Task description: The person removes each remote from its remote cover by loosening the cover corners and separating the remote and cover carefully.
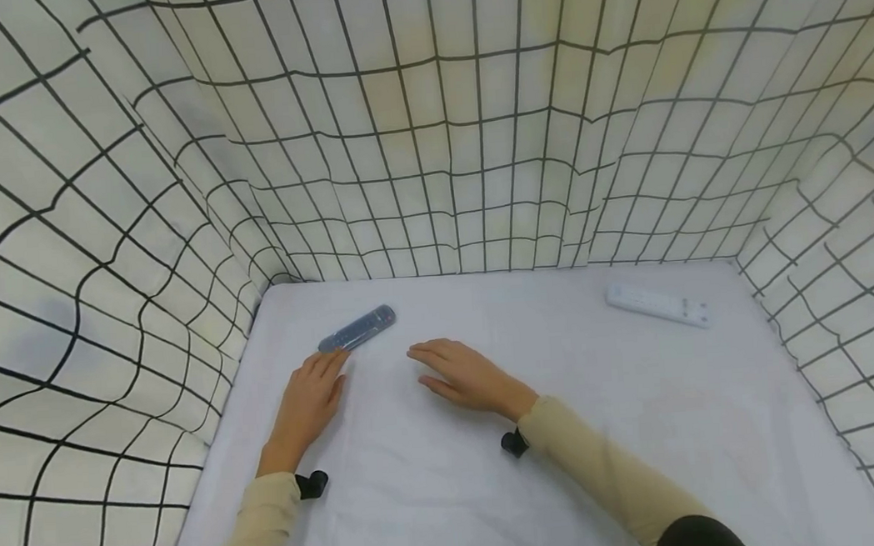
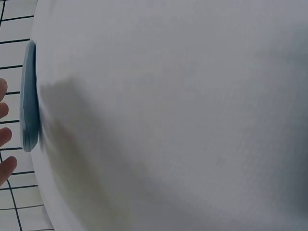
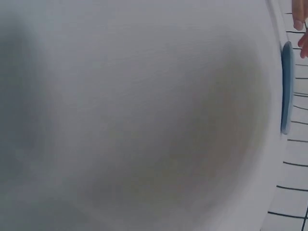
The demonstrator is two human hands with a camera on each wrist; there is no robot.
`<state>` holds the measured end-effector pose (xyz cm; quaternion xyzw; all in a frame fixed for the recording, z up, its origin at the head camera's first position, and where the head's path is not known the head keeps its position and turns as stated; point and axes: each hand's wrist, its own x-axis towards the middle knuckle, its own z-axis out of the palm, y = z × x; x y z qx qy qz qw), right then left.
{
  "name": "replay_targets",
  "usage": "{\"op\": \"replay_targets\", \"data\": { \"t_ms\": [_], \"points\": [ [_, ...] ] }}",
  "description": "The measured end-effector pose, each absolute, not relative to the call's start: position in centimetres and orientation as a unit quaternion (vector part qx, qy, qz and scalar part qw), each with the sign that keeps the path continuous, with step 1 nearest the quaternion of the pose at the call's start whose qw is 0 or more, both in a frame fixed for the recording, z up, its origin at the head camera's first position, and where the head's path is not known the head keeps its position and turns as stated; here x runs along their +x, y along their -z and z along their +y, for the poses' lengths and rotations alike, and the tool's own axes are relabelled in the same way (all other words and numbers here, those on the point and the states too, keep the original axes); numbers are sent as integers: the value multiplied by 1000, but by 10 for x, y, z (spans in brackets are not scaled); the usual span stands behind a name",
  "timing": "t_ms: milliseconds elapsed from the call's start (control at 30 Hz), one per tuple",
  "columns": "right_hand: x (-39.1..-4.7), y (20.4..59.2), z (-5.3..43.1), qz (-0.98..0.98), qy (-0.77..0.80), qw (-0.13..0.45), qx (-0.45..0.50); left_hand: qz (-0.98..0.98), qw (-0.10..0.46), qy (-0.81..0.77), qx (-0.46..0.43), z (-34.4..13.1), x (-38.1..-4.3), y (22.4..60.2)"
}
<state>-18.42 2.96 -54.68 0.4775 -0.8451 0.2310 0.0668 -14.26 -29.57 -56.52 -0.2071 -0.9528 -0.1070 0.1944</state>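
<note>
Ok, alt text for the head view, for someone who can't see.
A person's left hand is at the near end of a blue remote on a white surface; the right hand is apart from it. A white remote lies at right.

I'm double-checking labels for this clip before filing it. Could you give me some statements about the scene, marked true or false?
1. The blue-grey remote is closer to the left hand than the white remote is. True.
2. The right hand is gripping the white remote. False: it holds nothing, and that remote lies well away from it.
3. Both remotes lie on a white surface. True.
4. The right sleeve is red. False: it is beige.
5. Dark grid lines cross the backdrop. True.
</note>
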Motion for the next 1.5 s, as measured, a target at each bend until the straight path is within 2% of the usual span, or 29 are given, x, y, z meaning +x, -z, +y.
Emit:
{"op": "replay_targets", "data": {
  "t_ms": [200, 333, 567, 833, 1233, 1500],
  "points": [
    [-199, 550, 10, -853, -210, 20, 478, -956, 183, 99, -206, -307, -150, 566],
    [-211, 554, -1, -861, -214, 10, 462, -962, 170, 95, -191, -311, -155, 567],
    [-227, 549, -22, -856, -232, 5, 462, -985, 83, 87, -121, -314, -165, 567],
    [-244, 550, -43, -864, -213, -19, 456, -989, 19, 136, -62, -315, -177, 573],
    [-257, 558, -76, -891, -155, -59, 423, -986, 0, 163, -40, -318, -182, 571],
    [-264, 567, -84, -903, -84, -34, 419, -987, 18, 155, -39, -317, -181, 571]
  ]
}}
